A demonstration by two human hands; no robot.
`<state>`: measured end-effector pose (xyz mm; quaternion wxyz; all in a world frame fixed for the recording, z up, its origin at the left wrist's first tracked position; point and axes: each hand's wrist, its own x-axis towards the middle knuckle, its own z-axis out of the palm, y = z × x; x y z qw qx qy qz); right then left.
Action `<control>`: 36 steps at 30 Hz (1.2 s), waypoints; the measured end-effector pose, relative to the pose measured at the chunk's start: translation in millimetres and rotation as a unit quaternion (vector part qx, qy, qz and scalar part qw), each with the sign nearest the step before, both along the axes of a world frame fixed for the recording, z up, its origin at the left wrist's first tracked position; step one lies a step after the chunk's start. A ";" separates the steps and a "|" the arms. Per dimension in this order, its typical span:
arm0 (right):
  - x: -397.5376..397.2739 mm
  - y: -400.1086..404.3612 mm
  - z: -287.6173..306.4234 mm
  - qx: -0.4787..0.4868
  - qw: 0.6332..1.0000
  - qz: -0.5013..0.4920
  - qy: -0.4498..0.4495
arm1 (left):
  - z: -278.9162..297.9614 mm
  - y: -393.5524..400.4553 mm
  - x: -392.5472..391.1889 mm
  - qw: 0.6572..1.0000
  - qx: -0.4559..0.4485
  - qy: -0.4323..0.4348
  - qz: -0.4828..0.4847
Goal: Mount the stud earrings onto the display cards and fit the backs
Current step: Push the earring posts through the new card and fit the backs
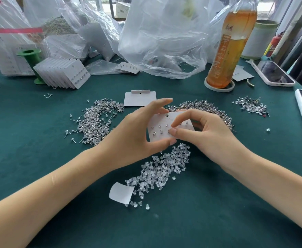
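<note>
The left hand (134, 133) has its grip clamped on a white display card (164, 128), thumb under the lower edge and fingers curled over the top, holding it tilted above the counter (39, 158). The right hand (205, 133) pinches at the card's face, thumb and forefinger tips pressed together over one spot in the lower row, apparently seating a stud; the stud itself is hidden by the fingertips. Several studs already sit in two rows on the card, so mounting looks partly done, backs probably not yet fitted. Next would call for another stud from the pile of stud earrings (96, 120) just left of the card, then clear backs (161, 169) from the heap directly below the hands. A blank card (139, 98) lies beyond.
</note>
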<state>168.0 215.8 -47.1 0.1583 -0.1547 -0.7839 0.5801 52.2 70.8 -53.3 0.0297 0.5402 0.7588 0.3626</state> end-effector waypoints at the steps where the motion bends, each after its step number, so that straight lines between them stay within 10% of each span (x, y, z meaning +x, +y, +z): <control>1: 0.0 -0.6 0.0 -0.003 1.000 -0.002 -0.001 | -0.2 -0.1 0.0 1.000 -0.001 -0.001 0.000; 12: -6.9 21.7 -1.7 -0.018 0.996 -0.078 0.040 | -0.7 0.7 -4.5 1.000 -0.012 -0.019 0.017; 22: -25.7 45.0 -10.9 0.318 0.942 -0.071 -0.081 | -3.7 -2.2 -28.2 0.994 -0.025 -0.005 0.109; 36: -32.4 47.2 -11.4 0.390 0.916 -0.079 -0.043 | -2.0 -2.6 -31.3 0.993 -0.019 0.012 0.116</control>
